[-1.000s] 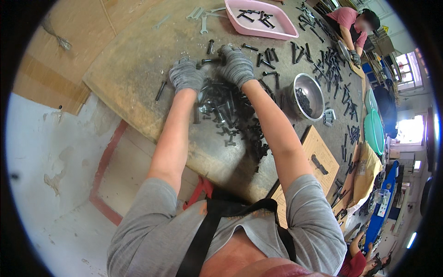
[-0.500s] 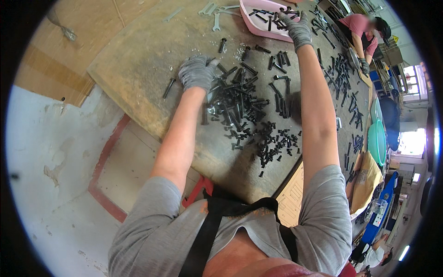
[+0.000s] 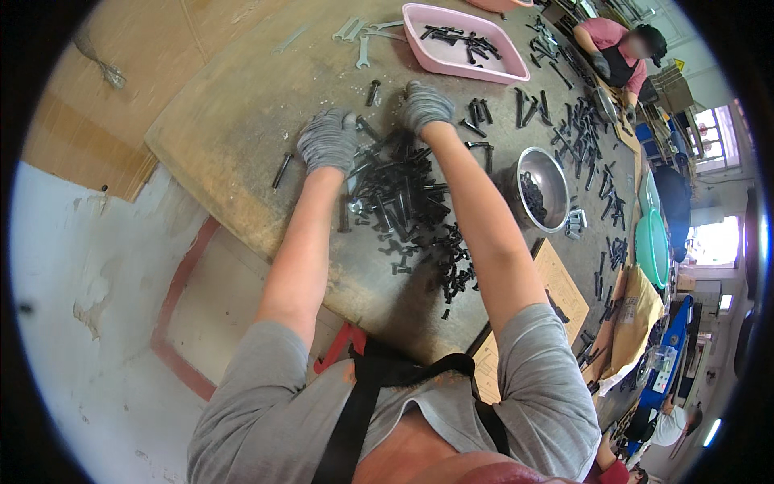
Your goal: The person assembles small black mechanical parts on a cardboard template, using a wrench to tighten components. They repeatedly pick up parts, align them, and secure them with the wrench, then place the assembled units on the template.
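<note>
Picking at the far edge of a heap of dark bolts (image 3: 407, 189) on a worn worktable (image 3: 234, 105) looks to be the step in hand; both gloved hands are there. Left hand (image 3: 326, 143): fingers curled in, thumb side toward a single bolt (image 3: 368, 128) just beside it; whether it grips that bolt, cannot tell. Right hand (image 3: 427, 106): knuckles up, fingers bent and turned away from the camera; contents, if any, hidden. Main heap lies between the forearms, with a cluster of smaller bolts (image 3: 457, 258) nearer the person. Beyond the right hand, apart from it, a pink tray (image 3: 472, 73) with some dark bolts inside; steel bowl (image 3: 556, 181) of small dark pieces to the right of the right forearm. Judgement: bolts lie crossed and tangled, so the next move calls for fingertips closing on one shank and freeing it without dragging its neighbours.
</note>
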The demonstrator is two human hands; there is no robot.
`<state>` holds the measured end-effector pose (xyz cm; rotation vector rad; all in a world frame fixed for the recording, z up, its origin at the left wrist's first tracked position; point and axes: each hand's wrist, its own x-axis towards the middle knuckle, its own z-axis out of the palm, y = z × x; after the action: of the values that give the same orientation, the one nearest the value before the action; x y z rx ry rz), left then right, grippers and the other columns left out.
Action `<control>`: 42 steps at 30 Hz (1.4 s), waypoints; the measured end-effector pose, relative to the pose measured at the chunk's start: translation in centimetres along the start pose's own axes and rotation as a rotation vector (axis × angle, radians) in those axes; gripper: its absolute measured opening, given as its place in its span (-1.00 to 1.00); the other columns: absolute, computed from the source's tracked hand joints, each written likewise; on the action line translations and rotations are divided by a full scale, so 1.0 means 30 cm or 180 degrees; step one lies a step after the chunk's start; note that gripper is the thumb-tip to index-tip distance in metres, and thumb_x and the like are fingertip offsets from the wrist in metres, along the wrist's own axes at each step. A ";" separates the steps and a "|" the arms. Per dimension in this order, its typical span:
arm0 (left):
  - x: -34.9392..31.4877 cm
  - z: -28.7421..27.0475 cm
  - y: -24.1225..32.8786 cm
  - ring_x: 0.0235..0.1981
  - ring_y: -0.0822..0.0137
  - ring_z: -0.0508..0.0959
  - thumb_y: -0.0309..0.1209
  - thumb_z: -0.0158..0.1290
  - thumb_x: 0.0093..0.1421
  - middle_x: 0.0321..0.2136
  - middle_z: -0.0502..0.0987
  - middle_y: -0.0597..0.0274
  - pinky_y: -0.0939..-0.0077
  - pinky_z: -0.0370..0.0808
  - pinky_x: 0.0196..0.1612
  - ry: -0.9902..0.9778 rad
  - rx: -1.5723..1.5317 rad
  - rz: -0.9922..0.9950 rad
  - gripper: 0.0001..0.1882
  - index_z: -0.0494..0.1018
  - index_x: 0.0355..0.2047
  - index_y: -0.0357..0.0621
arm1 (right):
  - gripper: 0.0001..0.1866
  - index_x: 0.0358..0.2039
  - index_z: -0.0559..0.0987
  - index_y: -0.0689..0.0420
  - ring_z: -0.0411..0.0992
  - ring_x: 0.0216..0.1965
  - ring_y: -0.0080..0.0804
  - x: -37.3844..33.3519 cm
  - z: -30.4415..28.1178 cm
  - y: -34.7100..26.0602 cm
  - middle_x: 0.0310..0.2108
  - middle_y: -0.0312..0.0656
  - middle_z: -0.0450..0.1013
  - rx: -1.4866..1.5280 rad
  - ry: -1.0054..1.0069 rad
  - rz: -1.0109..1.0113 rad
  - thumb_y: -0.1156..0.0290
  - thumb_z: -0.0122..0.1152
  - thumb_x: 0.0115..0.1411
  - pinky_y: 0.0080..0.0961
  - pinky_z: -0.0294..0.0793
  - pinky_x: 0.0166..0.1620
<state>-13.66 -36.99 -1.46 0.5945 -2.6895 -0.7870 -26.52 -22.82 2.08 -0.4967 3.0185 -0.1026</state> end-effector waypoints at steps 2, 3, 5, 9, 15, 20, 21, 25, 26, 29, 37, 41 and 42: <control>0.001 0.004 -0.004 -0.09 0.04 0.49 -0.08 -0.15 0.22 -0.14 0.51 0.01 0.19 0.38 0.00 -0.0059 0.0108 -0.0139 -0.60 0.49 -0.12 -0.04 | -0.52 -0.13 0.50 0.09 0.40 -0.02 0.04 0.026 0.042 0.018 -0.08 0.11 0.44 0.0120 0.0012 0.0049 0.03 0.12 0.02 -0.18 0.38 0.01; 0.000 0.009 -0.010 -0.08 0.02 0.48 -0.10 -0.15 0.22 -0.13 0.51 0.00 0.18 0.38 0.00 0.0051 -0.0102 -0.0148 -0.60 0.48 -0.11 -0.05 | -0.55 -0.14 0.49 0.10 0.40 -0.03 0.05 0.038 0.062 0.030 -0.09 0.12 0.44 0.0184 -0.0020 -0.0028 0.07 0.11 0.04 -0.18 0.38 0.00; 0.005 0.025 -0.027 -0.08 0.00 0.48 -0.13 -0.14 0.22 -0.13 0.51 -0.02 0.17 0.37 0.01 0.0479 -0.0519 -0.0163 -0.60 0.47 -0.09 -0.08 | -0.59 -0.18 0.50 0.14 0.42 -0.09 0.09 0.057 0.057 0.101 -0.16 0.15 0.46 0.0208 0.0052 -0.0210 0.13 0.05 0.05 -0.15 0.40 -0.04; 0.038 0.065 -0.070 -0.23 0.17 0.54 -0.33 -0.13 0.24 -0.20 0.54 -0.01 0.33 0.45 -0.13 0.1139 -0.1251 -0.0304 -0.68 0.45 -0.07 -0.19 | -0.33 0.03 0.32 0.37 0.46 -0.14 -0.06 0.169 -0.151 0.239 -0.19 0.16 0.47 0.2302 0.1191 -0.0602 0.20 0.24 -0.01 -0.42 0.48 -0.14; 0.072 0.082 -0.090 -0.36 0.41 0.50 -0.51 -0.18 0.24 -0.29 0.56 0.12 0.51 0.45 -0.26 0.1229 -0.3147 -0.0691 -0.69 0.44 -0.06 -0.21 | -0.26 0.08 0.36 0.18 0.39 -0.01 0.03 0.040 -0.034 -0.012 -0.05 0.14 0.42 0.0469 0.0580 -0.0392 -0.02 0.25 -0.03 -0.23 0.34 0.05; 0.060 0.061 -0.078 -0.27 0.26 0.53 -0.50 -0.19 0.21 -0.28 0.56 0.05 0.41 0.44 -0.12 0.1449 -0.3023 -0.0714 -0.70 0.44 -0.09 -0.20 | -0.41 0.03 0.45 0.09 0.47 -0.13 -0.02 0.030 0.034 -0.207 -0.13 0.03 0.49 0.0489 0.0192 -0.0330 0.10 0.25 -0.01 -0.25 0.44 -0.06; 0.063 0.055 -0.075 -0.31 0.30 0.52 -0.52 -0.20 0.23 -0.30 0.55 0.09 0.44 0.46 -0.19 0.1586 -0.3082 -0.0674 -0.70 0.44 -0.09 -0.19 | -0.42 0.03 0.45 0.10 0.48 -0.14 -0.05 0.025 0.016 -0.201 -0.14 0.01 0.50 0.0678 0.0194 -0.0550 0.13 0.25 -0.01 -0.27 0.45 -0.07; 0.080 0.039 -0.066 -0.37 0.39 0.50 -0.56 -0.23 0.25 -0.29 0.53 0.16 0.52 0.45 -0.28 0.1625 -0.4563 -0.0958 -0.69 0.43 -0.08 -0.15 | -0.40 0.09 0.41 0.06 0.49 -0.12 -0.19 -0.074 -0.050 -0.174 -0.10 -0.03 0.49 0.0891 -0.0545 -0.1535 0.25 0.27 -0.02 -0.34 0.45 -0.06; 0.085 0.033 -0.069 -0.38 0.41 0.49 -0.56 -0.23 0.25 -0.29 0.53 0.18 0.54 0.45 -0.30 0.1543 -0.4790 -0.1123 -0.69 0.43 -0.07 -0.16 | -0.39 0.09 0.41 0.05 0.49 -0.12 -0.20 -0.115 -0.057 -0.181 -0.09 -0.03 0.49 0.0893 -0.0767 -0.1763 0.25 0.27 -0.02 -0.35 0.45 -0.06; 0.093 0.025 -0.083 -0.39 0.43 0.48 -0.56 -0.21 0.24 -0.30 0.52 0.20 0.55 0.45 -0.31 0.1461 -0.5084 -0.1308 -0.71 0.44 -0.09 -0.18 | -0.42 -0.03 0.49 0.02 0.45 -0.08 -0.10 -0.205 -0.073 -0.267 -0.14 0.03 0.49 -0.0041 -0.0531 -0.1938 0.20 0.30 -0.14 -0.30 0.42 -0.03; 0.102 0.057 -0.108 -0.45 0.42 0.46 -0.52 -0.20 0.27 -0.35 0.48 0.23 0.56 0.51 -0.38 0.1256 -0.4652 -0.0935 -0.73 0.40 -0.07 -0.24 | -0.49 -0.10 0.49 0.14 0.49 -0.13 -0.07 -0.292 -0.042 -0.332 -0.19 0.04 0.50 -0.0151 -0.0400 -0.1380 0.13 0.19 -0.04 -0.24 0.47 -0.09; 0.099 0.061 -0.096 -0.34 0.35 0.51 -0.45 -0.21 0.28 -0.26 0.51 0.13 0.47 0.50 -0.27 0.1257 -0.3986 -0.0568 -0.71 0.41 -0.06 -0.22 | -0.55 -0.18 0.49 0.14 0.45 -0.16 0.07 -0.236 0.026 -0.216 -0.22 0.12 0.48 0.0605 0.0163 -0.1119 0.10 0.18 0.00 -0.18 0.43 -0.10; 0.093 0.063 -0.090 -0.31 0.34 0.52 -0.41 -0.21 0.29 -0.25 0.52 0.11 0.44 0.49 -0.23 0.1290 -0.3517 -0.0153 -0.69 0.41 -0.04 -0.20 | -0.56 -0.21 0.50 0.14 0.44 -0.17 0.09 -0.210 0.013 -0.173 -0.24 0.13 0.48 0.0834 0.0422 -0.1066 0.08 0.19 0.00 -0.17 0.43 -0.12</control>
<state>-15.97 -39.48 -4.12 0.4366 -1.5237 -1.7118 -18.88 -25.71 2.53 -0.9939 2.9479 -0.5632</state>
